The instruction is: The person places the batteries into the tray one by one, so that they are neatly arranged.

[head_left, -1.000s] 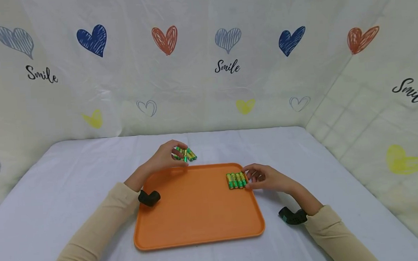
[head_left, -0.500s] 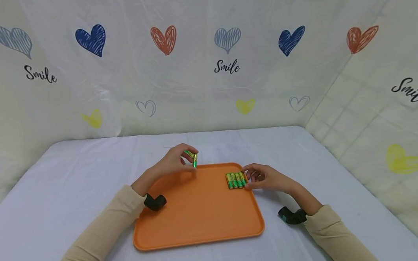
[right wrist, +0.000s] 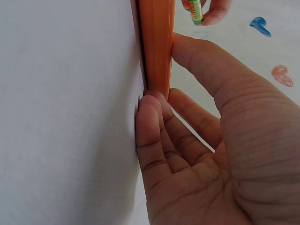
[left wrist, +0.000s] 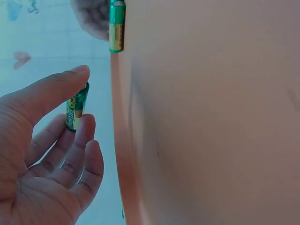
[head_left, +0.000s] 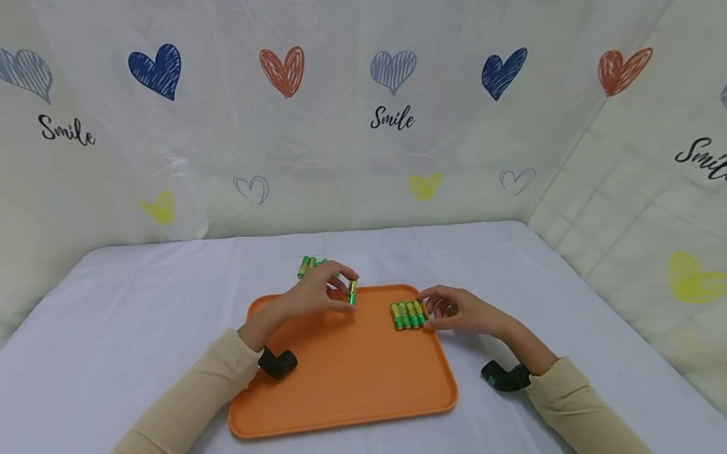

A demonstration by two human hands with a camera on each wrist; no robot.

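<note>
In the head view, your left hand (head_left: 308,298) pinches one battery (head_left: 352,292) by its ends, probably to leave its sides free. It hangs raised near the far edge of the orange tray (head_left: 347,379), right of the loose batteries (head_left: 304,266) beyond that edge, with room across to the battery row (head_left: 408,315). The right rim (head_left: 447,360) likely stops the row rolling.

In the left wrist view, a gap separates your pinched battery from the tray.

In the right wrist view, your right hand (right wrist: 197,140) touches the tray's edge; whether it pinches anything, I cannot tell.

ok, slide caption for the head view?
Left hand pinches a battery near an orange tray; right hand at its edge, beside a row of four batteries.
</note>
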